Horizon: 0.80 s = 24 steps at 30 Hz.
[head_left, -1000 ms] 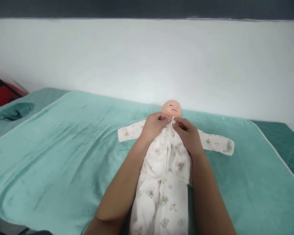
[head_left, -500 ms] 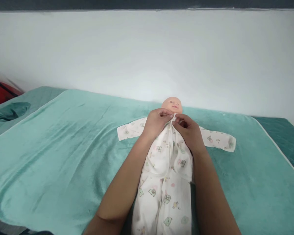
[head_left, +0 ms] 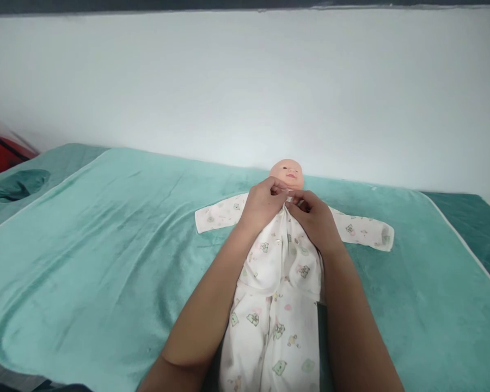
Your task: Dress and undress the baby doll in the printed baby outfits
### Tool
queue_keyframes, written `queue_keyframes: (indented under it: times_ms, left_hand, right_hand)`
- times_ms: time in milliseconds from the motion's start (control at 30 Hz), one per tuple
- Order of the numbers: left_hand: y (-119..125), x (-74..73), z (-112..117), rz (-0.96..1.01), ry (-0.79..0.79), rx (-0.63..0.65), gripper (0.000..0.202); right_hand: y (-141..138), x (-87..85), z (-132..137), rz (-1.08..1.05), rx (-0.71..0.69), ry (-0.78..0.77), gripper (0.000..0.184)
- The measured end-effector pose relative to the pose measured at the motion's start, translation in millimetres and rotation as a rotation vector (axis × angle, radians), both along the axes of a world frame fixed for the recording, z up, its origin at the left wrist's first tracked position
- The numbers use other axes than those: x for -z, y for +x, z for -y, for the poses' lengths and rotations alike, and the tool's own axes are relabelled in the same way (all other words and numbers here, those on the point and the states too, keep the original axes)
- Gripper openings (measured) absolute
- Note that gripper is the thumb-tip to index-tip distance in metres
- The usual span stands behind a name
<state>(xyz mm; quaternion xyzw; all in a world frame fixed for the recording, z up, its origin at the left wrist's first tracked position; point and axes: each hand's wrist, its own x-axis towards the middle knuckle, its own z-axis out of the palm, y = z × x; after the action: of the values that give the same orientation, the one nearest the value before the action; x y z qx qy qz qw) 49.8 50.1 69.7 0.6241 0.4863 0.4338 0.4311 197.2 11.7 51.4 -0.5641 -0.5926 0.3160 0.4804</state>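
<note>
A baby doll (head_left: 286, 170) lies on its back, its head toward the wall. It wears a white baby jacket (head_left: 265, 256) printed with small animals, and matching trousers (head_left: 275, 343). Both sleeves stretch out sideways. At the neck, my left hand (head_left: 265, 202) pinches one front edge of the jacket. My right hand (head_left: 313, 215) grips the other edge right beside it, the fingertips of both hands meeting under the doll's chin. Below them the jacket front hangs slightly apart. The fingers cover whatever fastener is at the collar.
A teal plush blanket (head_left: 106, 261) with soft folds covers the bed. At its left lies a darker pad with a round hollow (head_left: 18, 185). A red and black item (head_left: 2, 155) stands at the left edge. Behind the doll rises a white wall (head_left: 245, 92).
My fingertips have drawn closer together at the collar, covering the strip of cloth that showed between them. The doll and blanket lie as before.
</note>
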Motion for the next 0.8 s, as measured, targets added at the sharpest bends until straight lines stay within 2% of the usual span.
queue_keyframes:
  times_ms: [133,300,400,533,667,800]
  left_hand:
    - [-1.6,1.5,-0.5,0.003,0.012,0.0,0.015]
    - [-4.8,-0.2,3.2,-0.004,-0.006,0.013,0.022]
    - [-5.1,-2.9,5.5,-0.007,-0.029,0.018,0.021]
    - [-4.7,-4.4,6.7,-0.038,-0.005,0.011,0.018]
    - [-5.7,-1.7,6.9,-0.065,0.026,0.012,0.013]
    - [-6.7,2.5,4.8,-0.06,-0.01,0.018,0.012]
  right_hand:
    - [-1.0,-1.7,1.1,-0.025,0.033,-0.059,0.032]
    - [-1.6,-2.8,2.2,-0.064,0.044,-0.052,0.025]
    - [-1.8,-2.5,2.8,-0.08,0.071,-0.025,0.019]
    - [-1.2,-1.9,3.0,-0.086,0.069,0.013,0.021]
    - [-0.2,-2.3,2.7,-0.063,0.047,0.048,0.022]
    - [-0.7,-3.4,3.3,-0.04,0.028,0.075,0.024]
